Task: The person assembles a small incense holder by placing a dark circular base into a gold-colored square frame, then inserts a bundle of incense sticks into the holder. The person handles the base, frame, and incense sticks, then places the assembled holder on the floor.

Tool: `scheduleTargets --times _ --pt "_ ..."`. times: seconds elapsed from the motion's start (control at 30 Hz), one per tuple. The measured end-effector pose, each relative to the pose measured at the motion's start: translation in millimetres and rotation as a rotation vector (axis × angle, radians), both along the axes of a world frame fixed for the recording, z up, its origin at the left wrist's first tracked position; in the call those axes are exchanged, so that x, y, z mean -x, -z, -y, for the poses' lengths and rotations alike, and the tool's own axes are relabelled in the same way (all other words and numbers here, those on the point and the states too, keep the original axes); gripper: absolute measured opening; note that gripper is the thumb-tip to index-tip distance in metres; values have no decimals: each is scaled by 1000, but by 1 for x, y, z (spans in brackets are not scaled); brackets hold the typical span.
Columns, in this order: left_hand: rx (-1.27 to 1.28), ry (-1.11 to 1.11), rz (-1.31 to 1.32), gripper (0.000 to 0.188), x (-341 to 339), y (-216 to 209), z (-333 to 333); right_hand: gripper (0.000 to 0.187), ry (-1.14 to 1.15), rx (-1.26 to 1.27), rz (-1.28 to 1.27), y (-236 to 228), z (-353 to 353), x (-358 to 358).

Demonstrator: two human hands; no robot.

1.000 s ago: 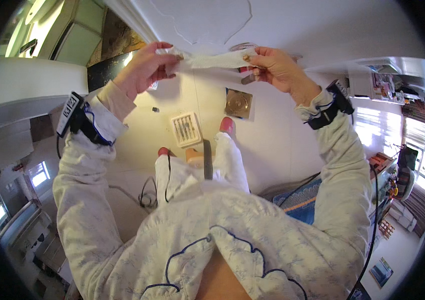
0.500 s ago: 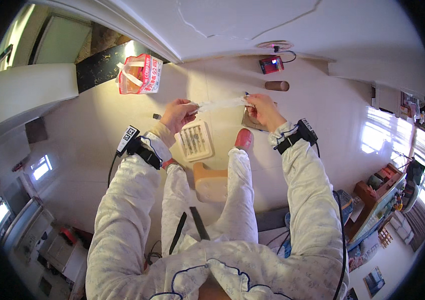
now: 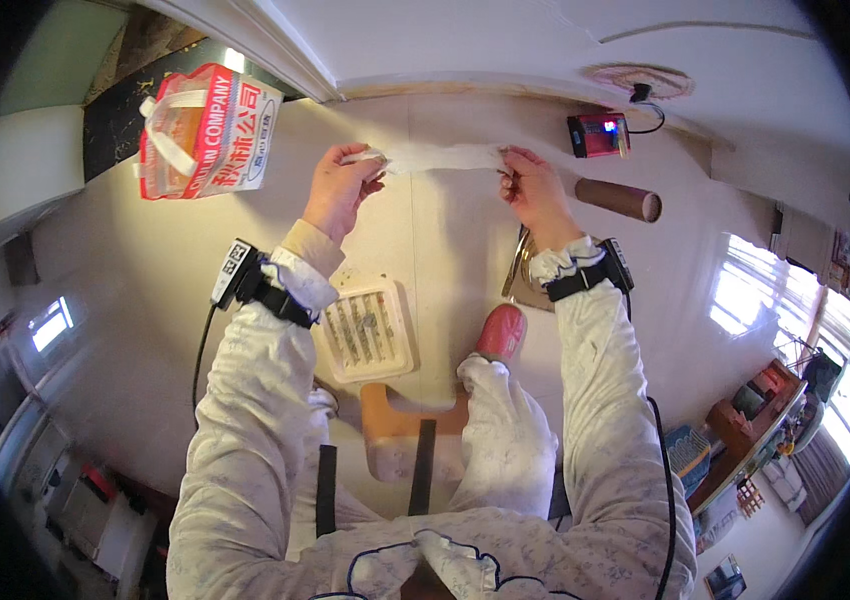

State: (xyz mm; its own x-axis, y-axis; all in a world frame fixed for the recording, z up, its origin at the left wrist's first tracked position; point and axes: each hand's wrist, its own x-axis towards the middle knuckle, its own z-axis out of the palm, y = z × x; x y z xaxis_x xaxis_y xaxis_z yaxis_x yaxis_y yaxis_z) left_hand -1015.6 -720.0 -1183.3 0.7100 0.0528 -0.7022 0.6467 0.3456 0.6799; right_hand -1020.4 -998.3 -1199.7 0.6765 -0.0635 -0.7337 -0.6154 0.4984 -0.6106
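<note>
A thin, translucent white strip (image 3: 445, 157) stretches nearly level between my hands, above the floor. My left hand (image 3: 338, 187) pinches its left end between thumb and fingers. At the right end, my right hand (image 3: 537, 190) grips it the same way. What the strip is made of I cannot make out. Below the left hand, a cream tray (image 3: 404, 345) with slatted rows and dark bits on it lies on the floor. Under my right wrist sits a shiny brownish square object (image 3: 519, 275), partly covered by the sleeve.
A red and white carrier bag (image 3: 200, 135) stands at the far left. A lit red device (image 3: 597, 137) is plugged in by the wall, near a brown cylinder (image 3: 617, 198). A tan stool (image 3: 385, 440) and my red slipper (image 3: 502, 332) are close to me.
My view has shifted closer to the wall and floor things. Both hands have moved farther forward, still holding the strip, and my right leg has turned outward.
</note>
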Motion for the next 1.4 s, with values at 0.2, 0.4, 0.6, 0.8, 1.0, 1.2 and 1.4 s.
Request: scheduleTargets --times 0.2,0.4,0.6,0.8,1.0,1.2,1.4 --pt "-172 209 221 24 7 106 25 13 -82 128 47 79 14 -10" --pt "-402 361 233 25 16 247 30 18 -274 344 -37 194 15 -9" --pt "-731 640 388 27 36 248 19 23 -656 645 -79 202 33 6" --pt "-1227 520 648 27 -30 221 20 32 -632 1150 562 215 39 -76" --pt "-1143 390 351 28 -107 261 45 30 -524 1105 414 243 4 -119" --pt "-1167 525 460 24 -124 272 45 22 -676 1210 487 237 -2 -125" --pt "-1219 453 505 17 -128 281 37 19 -516 1195 499 241 0 -136"
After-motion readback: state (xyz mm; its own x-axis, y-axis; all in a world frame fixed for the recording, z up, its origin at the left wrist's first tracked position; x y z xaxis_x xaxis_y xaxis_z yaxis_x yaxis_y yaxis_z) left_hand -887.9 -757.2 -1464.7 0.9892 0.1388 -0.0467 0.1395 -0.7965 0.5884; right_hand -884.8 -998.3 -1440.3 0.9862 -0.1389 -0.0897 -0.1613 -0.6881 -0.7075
